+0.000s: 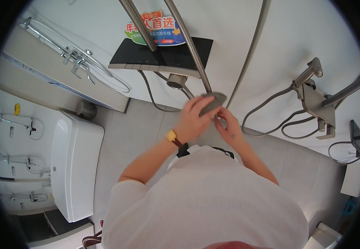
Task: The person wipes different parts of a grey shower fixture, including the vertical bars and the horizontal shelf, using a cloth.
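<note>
My left hand [195,119], with a watch on the wrist, presses a grey cloth [214,102] against the lower part of a grey metal shower hose [192,46]. My right hand [229,126] is just right of the cloth, its thumb and fingertips around the hose's lower end; a small part there is hidden by the fingers. Above my hands, a shower set with a black glass shelf [173,57] and a round grey knob [176,81] is mounted on the white wall. A colourful sign with writing [167,29] stands on the shelf.
Another grey shower set [318,105] with looping hoses hangs at right. A chrome shower mixer [74,56] is on the wall at upper left. A white bathtub [77,168] stands at left, with a grey bin [86,109] behind it. Grey floor tiles [142,124] lie below.
</note>
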`<action>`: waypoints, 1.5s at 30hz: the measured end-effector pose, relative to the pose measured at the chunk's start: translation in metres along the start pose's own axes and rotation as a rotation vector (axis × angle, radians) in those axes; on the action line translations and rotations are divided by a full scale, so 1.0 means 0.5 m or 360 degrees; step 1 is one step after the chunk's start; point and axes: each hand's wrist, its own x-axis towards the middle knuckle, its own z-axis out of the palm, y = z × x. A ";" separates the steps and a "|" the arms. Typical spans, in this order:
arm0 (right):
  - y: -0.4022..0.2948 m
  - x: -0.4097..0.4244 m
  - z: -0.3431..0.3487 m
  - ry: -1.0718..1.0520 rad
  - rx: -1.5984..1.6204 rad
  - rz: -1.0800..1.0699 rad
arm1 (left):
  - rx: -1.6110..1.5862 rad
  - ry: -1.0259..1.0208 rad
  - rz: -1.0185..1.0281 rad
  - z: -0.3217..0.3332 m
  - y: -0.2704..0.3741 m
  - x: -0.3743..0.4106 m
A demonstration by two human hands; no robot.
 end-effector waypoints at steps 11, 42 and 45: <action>-0.019 0.009 -0.014 -0.0208 0.0335 0.0075 | 0.0244 0.0382 -0.0111 -0.086 -0.045 0.165; 0.085 -0.039 0.035 -0.0471 0.0033 0.0285 | -0.0922 -0.0103 -0.1076 0.223 0.019 -0.211; 0.110 -0.053 0.040 -0.0401 -0.0195 0.0137 | -0.0893 -0.0135 -0.0915 0.246 0.003 -0.218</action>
